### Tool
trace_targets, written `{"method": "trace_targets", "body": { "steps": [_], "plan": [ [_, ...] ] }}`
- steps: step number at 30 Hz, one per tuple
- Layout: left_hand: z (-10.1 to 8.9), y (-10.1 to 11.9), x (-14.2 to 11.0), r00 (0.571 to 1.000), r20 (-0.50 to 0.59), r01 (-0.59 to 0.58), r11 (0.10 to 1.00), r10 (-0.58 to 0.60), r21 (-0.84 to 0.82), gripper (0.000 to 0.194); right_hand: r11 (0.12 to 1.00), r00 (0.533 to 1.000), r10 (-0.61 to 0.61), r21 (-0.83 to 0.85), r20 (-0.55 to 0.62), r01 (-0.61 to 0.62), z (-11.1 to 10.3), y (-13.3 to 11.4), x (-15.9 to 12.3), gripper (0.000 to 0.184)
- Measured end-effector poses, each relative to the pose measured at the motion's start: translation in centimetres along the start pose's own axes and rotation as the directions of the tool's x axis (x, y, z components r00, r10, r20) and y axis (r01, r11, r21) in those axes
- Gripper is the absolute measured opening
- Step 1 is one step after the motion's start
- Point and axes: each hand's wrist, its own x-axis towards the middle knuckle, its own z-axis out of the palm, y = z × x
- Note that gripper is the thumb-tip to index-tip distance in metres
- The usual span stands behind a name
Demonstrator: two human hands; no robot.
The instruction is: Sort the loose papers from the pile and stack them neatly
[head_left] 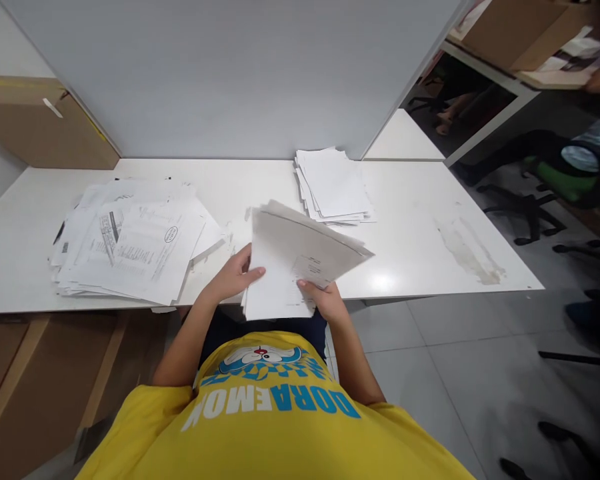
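Several paper sheets are between my hands, over the front edge of the white table. My left hand grips their left side, its thumb lying on top. On the right, my right hand pinches the lower right part, thumb above and fingers hidden beneath. The upper sheets fan out toward the right, and small print shows near my right thumb. To the left lies a wide, uneven pile of printed papers, one bearing an oval stamp. A smaller stack of mostly blank sheets sits beyond my right hand.
A grey partition rises behind the white table. A cardboard box stands at the back left, and more cardboard is below the table. Office chairs and a seated person are at the right, near another desk with a box.
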Motion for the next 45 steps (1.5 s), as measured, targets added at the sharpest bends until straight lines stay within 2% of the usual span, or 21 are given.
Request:
{"method": "trace_targets", "body": {
  "steps": [2, 4, 6, 8, 10, 13, 15, 17, 21, 24, 29, 34, 37, 40, 45],
  "plan": [
    [0.6, 0.1, 0.9, 0.988, 0.154, 0.021, 0.999, -0.026, 0.033, 0.045, 0.999, 0.98, 0.016, 0.048, -0.2, -0.007, -0.8, 0.5, -1.0, 0.048],
    [1.6, 0.3, 2.2, 0.979, 0.201, 0.03, 0.996, -0.046, 0.081, 0.036, 0.991, 0.943, 0.073, 0.127, -0.323, -0.034, -1.3, 0.6, -2.0, 0.053],
    [2.6, 0.8, 3.6, 0.982, 0.189, 0.002, 0.99, -0.028, 0.138, 0.033, 0.973, 0.933, 0.164, 0.208, -0.32, -0.099, -1.7, 0.4, -2.8, 0.06],
    [3.5, 1.6, 5.2, 0.983, 0.184, -0.054, 0.979, 0.017, 0.196, 0.033, 0.955, 0.94, 0.229, 0.247, -0.252, -0.167, -2.2, 0.0, -3.3, 0.067],
    [4.0, 2.4, 6.8, 0.98, 0.194, -0.103, 0.963, 0.054, 0.25, 0.033, 0.955, 0.943, 0.228, 0.247, -0.245, -0.166, -2.7, -0.2, -3.3, 0.072],
    [3.9, 2.6, 8.8, 0.987, 0.106, -0.153, 0.898, 0.119, 0.413, 0.033, 0.974, 0.92, 0.15, 0.216, -0.361, -0.074, -3.6, 0.1, -2.7, 0.072],
    [3.5, 1.7, 9.6, 0.982, 0.058, -0.179, 0.804, 0.177, 0.568, 0.034, 0.982, 0.89, 0.106, 0.185, -0.444, -0.025, -4.0, 0.8, -2.0, 0.07],
    [3.3, 0.2, 9.9, 0.981, 0.07, -0.178, 0.719, 0.178, 0.672, 0.039, 0.986, 0.869, 0.085, 0.169, -0.488, -0.001, -4.2, 1.6, -1.0, 0.067],
    [3.7, -2.8, 9.9, 0.991, 0.022, -0.102, 0.657, 0.129, 0.747, 0.036, 0.98, 0.87, 0.133, 0.196, -0.474, -0.042, -3.2, 2.9, 1.2, 0.065],
    [4.1, -3.8, 9.9, 0.988, -0.002, -0.098, 0.638, 0.155, 0.763, 0.03, 0.969, 0.876, 0.197, 0.225, -0.44, -0.105, -2.0, 3.2, 2.2, 0.061],
    [4.3, -3.8, 9.8, 0.983, -0.019, -0.103, 0.632, 0.184, 0.768, 0.032, 0.961, 0.874, 0.235, 0.234, -0.425, -0.145, -0.7, 2.6, 2.0, 0.058],
    [4.4, -3.8, 9.5, 0.983, -0.004, -0.11, 0.601, 0.185, 0.792, 0.033, 0.955, 0.823, 0.287, 0.209, -0.49, -0.208, -0.2, 2.0, 1.3, 0.051],
    [4.5, -3.7, 9.4, 0.985, -0.004, -0.101, 0.59, 0.174, 0.801, 0.033, 0.963, 0.805, 0.269, 0.133, -0.529, -0.235, 0.0, 1.7, 1.1, 0.047],
    [4.6, -3.7, 9.4, 0.985, -0.012, -0.091, 0.586, 0.169, 0.805, 0.033, 0.968, 0.81, 0.244, 0.078, -0.533, -0.24, 0.2, 1.5, 1.0, 0.049],
    [4.7, -3.9, 9.6, 0.984, 0.0, -0.103, 0.566, 0.18, 0.818, 0.031, 0.972, 0.837, 0.235, 0.107, -0.494, -0.21, 1.0, 2.0, 0.8, 0.054]
  ]
}}
